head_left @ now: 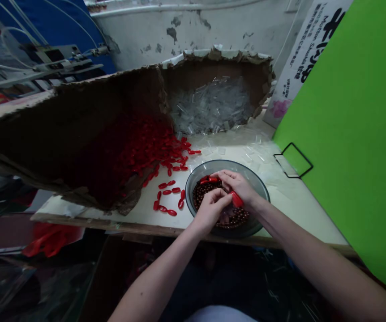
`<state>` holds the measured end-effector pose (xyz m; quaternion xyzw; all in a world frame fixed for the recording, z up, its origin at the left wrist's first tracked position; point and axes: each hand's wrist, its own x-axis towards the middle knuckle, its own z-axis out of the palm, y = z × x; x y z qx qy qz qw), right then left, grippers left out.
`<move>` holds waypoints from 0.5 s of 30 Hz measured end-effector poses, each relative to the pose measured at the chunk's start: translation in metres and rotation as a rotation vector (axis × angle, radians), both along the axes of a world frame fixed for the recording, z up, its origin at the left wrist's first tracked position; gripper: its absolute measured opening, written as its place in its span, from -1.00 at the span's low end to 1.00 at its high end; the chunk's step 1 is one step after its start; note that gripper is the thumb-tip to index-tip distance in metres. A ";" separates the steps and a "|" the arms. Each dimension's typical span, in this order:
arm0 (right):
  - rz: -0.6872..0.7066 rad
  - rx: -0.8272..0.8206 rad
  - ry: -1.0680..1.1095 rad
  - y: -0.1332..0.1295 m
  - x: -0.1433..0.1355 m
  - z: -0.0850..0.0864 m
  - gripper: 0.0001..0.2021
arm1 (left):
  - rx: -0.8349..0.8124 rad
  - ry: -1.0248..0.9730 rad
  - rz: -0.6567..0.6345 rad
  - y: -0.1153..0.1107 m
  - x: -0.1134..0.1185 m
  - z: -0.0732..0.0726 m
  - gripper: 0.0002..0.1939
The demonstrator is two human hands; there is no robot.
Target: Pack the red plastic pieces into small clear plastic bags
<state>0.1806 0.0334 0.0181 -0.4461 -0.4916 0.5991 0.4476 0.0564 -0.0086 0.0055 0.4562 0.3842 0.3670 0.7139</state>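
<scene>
Glossy red oblong beads (237, 200) sit in the curled right hand (241, 186) over a round, translucent grey bowl (259, 188) of small brown beads (236, 220), where the thumb and finger of the left hand (210, 205) meet at the nearest red one, though I cannot tell if they grip it. The bowl stands at the near edge of the pale worktop (300, 210); beyond it to the left, a torn brown cardboard box (209, 68) holds loose red oval beads (146, 141) and clear plastic pieces (213, 105).

Bare fingers (227, 176) and forearms (290, 230), small spot (141, 294) on the left forearm, white top (220, 314), dark legwear (209, 286)
</scene>
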 end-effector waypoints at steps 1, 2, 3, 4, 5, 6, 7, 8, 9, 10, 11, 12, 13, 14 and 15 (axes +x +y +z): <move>-0.013 -0.009 0.032 -0.002 -0.003 -0.002 -0.63 | 0.058 0.037 0.068 -0.002 0.003 0.000 -0.68; -0.025 -0.015 0.062 -0.004 -0.006 -0.004 -0.61 | 0.120 0.077 0.135 -0.004 0.005 -0.001 -0.66; -0.036 -0.016 0.086 -0.006 -0.009 -0.005 -0.59 | 0.180 0.117 0.191 -0.006 0.006 -0.003 -0.63; -0.045 -0.011 0.100 -0.009 -0.010 -0.006 -0.57 | 0.232 0.158 0.231 -0.007 0.007 -0.004 -0.62; -0.053 -0.003 0.105 -0.012 -0.012 -0.006 -0.56 | 0.273 0.196 0.255 -0.008 0.007 -0.005 -0.61; -0.062 0.002 0.108 -0.015 -0.013 -0.007 -0.56 | 0.303 0.230 0.264 -0.009 0.007 -0.006 -0.61; -0.068 0.001 0.113 -0.019 -0.015 -0.007 -0.56 | 0.319 0.253 0.263 -0.010 0.006 -0.006 -0.61; -0.072 -0.009 0.125 -0.022 -0.016 -0.007 -0.56 | 0.321 0.263 0.253 -0.011 0.005 -0.006 -0.62; -0.072 -0.027 0.142 -0.025 -0.018 -0.007 -0.55 | 0.307 0.262 0.227 -0.012 0.004 -0.005 -0.62; -0.061 -0.057 0.159 -0.027 -0.019 -0.007 -0.53 | 0.280 0.255 0.192 -0.013 0.001 -0.002 -0.63; -0.033 -0.092 0.170 -0.028 -0.019 -0.007 -0.50 | 0.244 0.248 0.153 -0.015 -0.002 0.001 -0.63; 0.007 -0.124 0.164 -0.027 -0.018 -0.007 -0.46 | 0.205 0.245 0.118 -0.017 -0.007 0.004 -0.63; 0.047 -0.144 0.129 -0.024 -0.014 -0.007 -0.43 | 0.167 0.248 0.101 -0.019 -0.015 0.008 -0.62; 0.074 -0.140 0.056 -0.018 -0.007 -0.008 -0.42 | 0.134 0.258 0.107 -0.022 -0.025 0.011 -0.61; 0.080 -0.110 -0.059 -0.012 0.002 -0.008 -0.44 | 0.104 0.275 0.148 -0.026 -0.038 0.012 -0.59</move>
